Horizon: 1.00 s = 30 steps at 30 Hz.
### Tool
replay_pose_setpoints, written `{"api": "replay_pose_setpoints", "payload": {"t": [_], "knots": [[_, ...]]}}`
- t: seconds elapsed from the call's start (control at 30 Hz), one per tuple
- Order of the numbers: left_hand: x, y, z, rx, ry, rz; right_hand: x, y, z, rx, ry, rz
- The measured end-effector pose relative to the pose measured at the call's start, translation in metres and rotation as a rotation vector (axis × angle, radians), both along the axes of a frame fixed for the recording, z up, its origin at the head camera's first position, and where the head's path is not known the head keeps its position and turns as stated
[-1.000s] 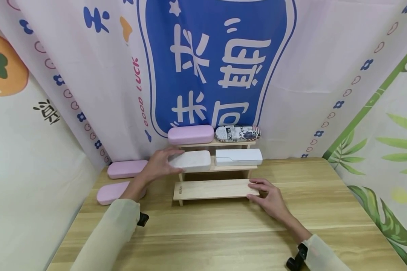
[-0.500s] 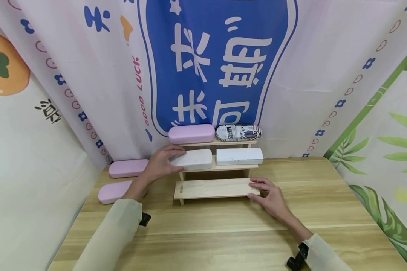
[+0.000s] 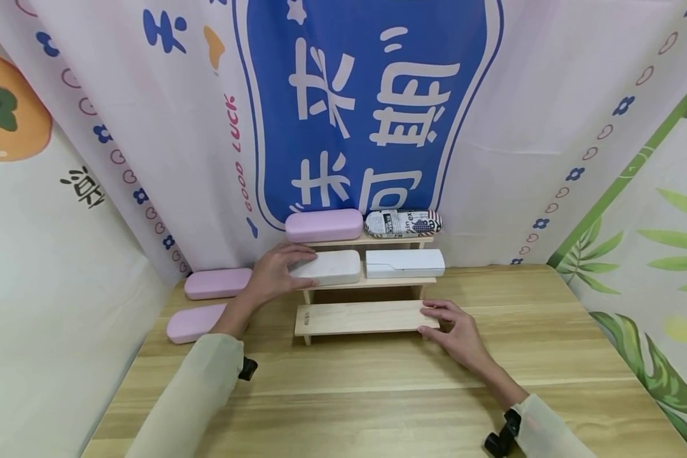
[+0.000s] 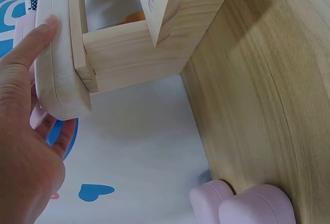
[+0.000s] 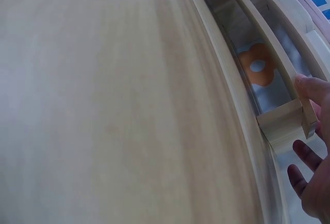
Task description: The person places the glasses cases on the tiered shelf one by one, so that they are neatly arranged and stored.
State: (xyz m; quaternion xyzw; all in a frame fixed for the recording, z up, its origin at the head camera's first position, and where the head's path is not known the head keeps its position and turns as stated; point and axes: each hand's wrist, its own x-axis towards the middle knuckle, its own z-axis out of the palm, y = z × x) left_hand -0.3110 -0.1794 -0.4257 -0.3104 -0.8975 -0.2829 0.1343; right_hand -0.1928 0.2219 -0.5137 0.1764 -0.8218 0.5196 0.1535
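A white glasses case [image 3: 332,267] sits on the middle step of a small three-step wooden display rack [image 3: 355,320]. My left hand [image 3: 276,275] grips its left end, the thumb on the front and the fingers behind, as the left wrist view also shows. My right hand [image 3: 457,332] pinches the right end of the lowest step. In the right wrist view its thumb [image 5: 309,85] lies on that board's end. To the right of the held case stands a white flap case [image 3: 405,264]. On the top step are a pink case [image 3: 324,225] and a newspaper-print case [image 3: 403,224].
Two more pink cases [image 3: 191,323] lie on the wooden table [image 3: 343,394] left of the rack, partly behind my left forearm. A printed curtain [image 3: 504,210] hangs right behind the rack. Patterned cloth [image 3: 63,305] also stands along the left and right table edges.
The white glasses case in my left hand has shifted slightly right and back on the middle step, closer to the white flap case. My right hand stays on the lowest step.
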Motion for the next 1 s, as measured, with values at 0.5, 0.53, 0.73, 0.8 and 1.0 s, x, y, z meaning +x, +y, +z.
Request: {"api": "replay_pose_setpoints", "payload": {"t": [0.5,0.53,0.73,0.8,1.0], "knots": [[0.004,-0.004,-0.001,0.037,0.102,-0.063,0.000,-0.001,-0.001,0.016,0.007,-0.002],[0.004,-0.005,0.000,0.038,0.095,-0.061,0.000,-0.001,-0.001,0.015,0.006,-0.002],[0.007,-0.013,0.002,0.039,0.081,-0.061,0.001,-0.001,0.001,0.012,-0.001,-0.007],[0.008,-0.016,0.003,0.040,0.077,-0.058,0.001,0.000,0.001,0.011,-0.001,-0.006],[0.017,-0.026,0.007,0.049,0.095,-0.060,0.001,-0.001,0.002,0.009,0.014,0.000]]}}
